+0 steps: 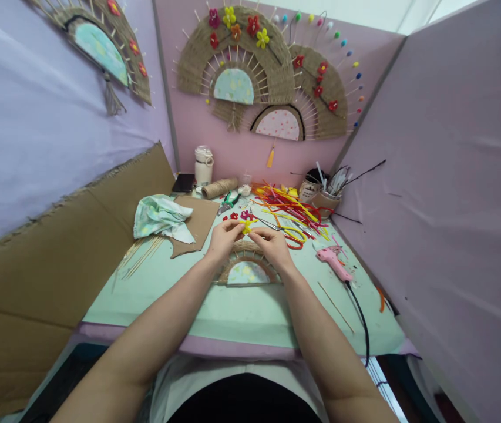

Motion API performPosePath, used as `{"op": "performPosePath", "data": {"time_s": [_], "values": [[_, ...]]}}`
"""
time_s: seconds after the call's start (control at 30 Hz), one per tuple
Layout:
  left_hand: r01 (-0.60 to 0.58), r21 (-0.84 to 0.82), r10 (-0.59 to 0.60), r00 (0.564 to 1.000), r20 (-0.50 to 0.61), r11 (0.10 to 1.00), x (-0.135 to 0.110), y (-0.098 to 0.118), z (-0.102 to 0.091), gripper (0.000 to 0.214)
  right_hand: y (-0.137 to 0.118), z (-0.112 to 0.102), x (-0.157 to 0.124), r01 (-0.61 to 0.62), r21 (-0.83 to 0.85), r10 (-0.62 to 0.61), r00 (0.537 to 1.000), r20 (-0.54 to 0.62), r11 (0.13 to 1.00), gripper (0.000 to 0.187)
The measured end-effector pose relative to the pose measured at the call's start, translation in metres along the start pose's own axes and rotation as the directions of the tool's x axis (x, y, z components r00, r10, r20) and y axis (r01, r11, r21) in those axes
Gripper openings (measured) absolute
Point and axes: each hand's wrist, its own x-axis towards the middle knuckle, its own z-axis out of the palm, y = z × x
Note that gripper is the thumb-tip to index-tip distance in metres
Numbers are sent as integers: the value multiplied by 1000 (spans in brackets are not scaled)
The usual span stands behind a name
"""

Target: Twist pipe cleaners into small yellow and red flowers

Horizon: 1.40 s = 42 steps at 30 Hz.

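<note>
Between my two hands is a small yellow pipe-cleaner flower [247, 227]. My left hand [226, 236] pinches its left side, and my right hand [269, 241] grips it from the right with fingers closed. Just below them lies a fan-shaped woven twine piece [247, 271] with a pale flowered half-circle at its centre; the hands hide part of its upper edge. Red and magenta pipe-cleaner flowers [245, 215] rest right behind the fingers. Scissors [292, 233] with yellow handles lie close to my right hand.
A pink glue gun [335, 262] with a black cord lies right, near a thin stick [336, 308]. Loose pipe cleaners [285, 205] heap at the back. Left are crumpled cloth [162, 217] and cardboard [199, 226]. A white bottle [203, 166] and twine roll [219, 188] stand behind.
</note>
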Motion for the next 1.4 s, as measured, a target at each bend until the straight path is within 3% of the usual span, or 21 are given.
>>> {"op": "performPosePath", "data": {"time_s": [0.2, 0.43, 0.73, 1.03, 1.4], "values": [[-3, 69, -2, 997, 74, 998, 2, -3, -4, 35, -2, -2, -1, 56, -129, -71, 990, -118, 990, 21], [42, 126, -57, 992, 115, 991, 3, 2, -6, 36, -4, -3, -1, 128, -192, -156, 978, -137, 973, 22], [80, 72, -88, 988, 124, 994, 4, 3, -7, 28, -2, -7, 0, 207, -341, -242, 968, -62, 917, 19], [15, 191, -35, 994, 101, 981, 2, 2, -6, 25, 3, -6, -1, 317, -574, -374, 927, 20, 755, 20], [13, 188, -22, 999, 47, 982, 7, -3, -8, 23, 3, -4, -3, 347, -670, -424, 904, 52, 657, 19]]}}
